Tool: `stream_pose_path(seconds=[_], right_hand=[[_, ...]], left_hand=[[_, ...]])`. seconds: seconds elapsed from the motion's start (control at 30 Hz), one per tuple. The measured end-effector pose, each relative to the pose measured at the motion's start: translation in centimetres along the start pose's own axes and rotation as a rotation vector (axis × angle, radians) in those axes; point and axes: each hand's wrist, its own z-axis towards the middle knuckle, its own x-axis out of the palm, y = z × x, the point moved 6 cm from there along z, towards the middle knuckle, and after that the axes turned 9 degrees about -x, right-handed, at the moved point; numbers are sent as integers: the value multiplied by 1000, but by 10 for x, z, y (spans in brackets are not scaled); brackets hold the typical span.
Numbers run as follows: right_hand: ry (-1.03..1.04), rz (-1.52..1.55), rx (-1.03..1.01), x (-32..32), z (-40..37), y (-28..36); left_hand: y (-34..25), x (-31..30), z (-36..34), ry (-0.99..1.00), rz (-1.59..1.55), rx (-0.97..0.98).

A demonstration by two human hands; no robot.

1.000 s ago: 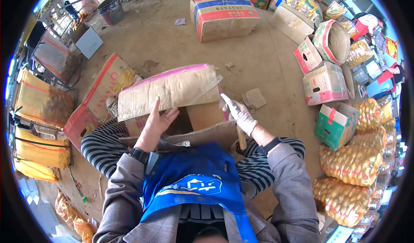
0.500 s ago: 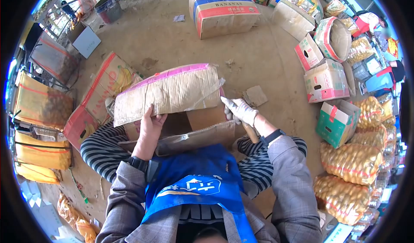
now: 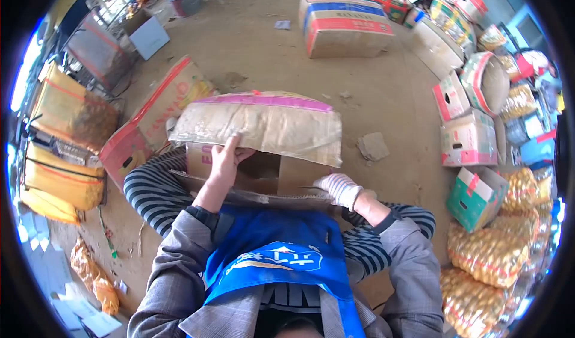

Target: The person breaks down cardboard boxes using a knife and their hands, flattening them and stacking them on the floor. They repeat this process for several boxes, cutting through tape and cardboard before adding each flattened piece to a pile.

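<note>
A worn cardboard box (image 3: 203,160) with a pink-edged raised flap (image 3: 263,127) stands between my striped legs, its inside showing dark. My bare left hand (image 3: 226,161) pinches the lower edge of that flap, thumb on top. My right hand (image 3: 340,189), in a striped white glove, is at the box's right front corner, beside the near flap (image 3: 263,199). Its fingertips are blurred against the cardboard, and whatever they hold cannot be made out.
A flattened banana carton (image 3: 147,119) leans at my left. Ahead stands a closed banana box (image 3: 347,29). Open cartons (image 3: 470,137) and net sacks of round produce (image 3: 488,254) line the right; yellow sacks (image 3: 63,176) stand left. A cardboard scrap (image 3: 372,147) lies on the floor.
The view has shifted, so the surroundings appear further right. The raised flap is more level. My right hand has moved down from the flap's right end to the box's near right corner.
</note>
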Motion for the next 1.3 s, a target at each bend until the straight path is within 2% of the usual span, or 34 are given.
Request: stream_pose_path(seconds=[0.03,0.07,0.1,0.17,0.2,0.23,0.27,0.3,0.33,0.37,0.4,0.43,0.5,0.6,0.7,0.73,0.77,0.83,0.87,0.9,0.97,1.03,1.07,1.1,1.17,1.2,1.23,1.27,1.3], right_hand=[[-37,-56,-76,-20,7,16],[51,-136,-159,-33,21,40],[-51,-139,-322,-39,40,55],[54,-212,-248,-26,103,64],[-249,-628,-326,4,137,37],[-572,-185,-9,-16,142,30],[-312,-438,-58,-19,149,33],[-144,-573,-84,-17,151,34],[18,-696,-132,-14,151,34],[74,-720,-163,-14,149,34],[-174,-520,-258,-48,118,57],[-253,-537,-308,-61,101,69],[-342,-511,-337,-70,83,83],[-460,-621,-387,-100,52,128],[-625,-666,-405,-117,24,127],[-703,-692,-399,-126,8,120],[-776,-712,-396,-134,-11,115],[-1010,-569,-301,-153,-53,96],[-1139,-374,-82,-154,-77,67],[-1248,-171,145,-148,-104,36],[-1263,-37,538,-129,-135,-19],[-1251,-124,740,-116,-145,-52],[-1297,-62,831,-106,-150,-77],[-1419,-9,809,-101,-156,-95],[-1662,93,740,-101,-170,-119],[-1695,100,866,-105,-181,-116],[-1875,55,850,-77,-200,-162],[-1886,442,914,-58,-212,-178],[-1880,834,964,-36,-222,-187]], left_hand=[[9,-9,5,-20,41,20],[-2,2,-10,-12,68,85],[2,-12,-8,-96,265,-1],[-12,2,-28,40,312,100],[-15,6,-29,118,354,157],[-13,-3,-21,113,425,232],[-15,-6,-15,131,480,223],[-15,-10,-10,146,532,206],[-20,-15,-4,121,767,292],[-25,-20,5,87,997,381],[-25,-23,11,45,1224,466],[-23,-35,20,-185,1531,400],[-44,-13,14,-213,1609,275],[-10,-53,75,-125,1724,184],[-27,-38,70,-170,1889,369],[-37,-44,68,-131,1731,199],[-39,-67,80,-191,1513,150],[-65,-66,63,173,1134,-4],[-79,-62,47,237,1054,-4],[-79,-69,42,308,983,-122],[-78,-58,15,409,984,-129],[-48,-55,11,537,1057,-106],[-57,-25,-17,580,1114,-142],[-52,-12,-27,612,1135,-171],[-28,5,-32,817,1164,22],[6,-9,-25,821,1165,-164],[36,-20,-21,827,1162,-355],[27,9,-55,850,1288,-382],[38,27,-67,940,1365,-277]])
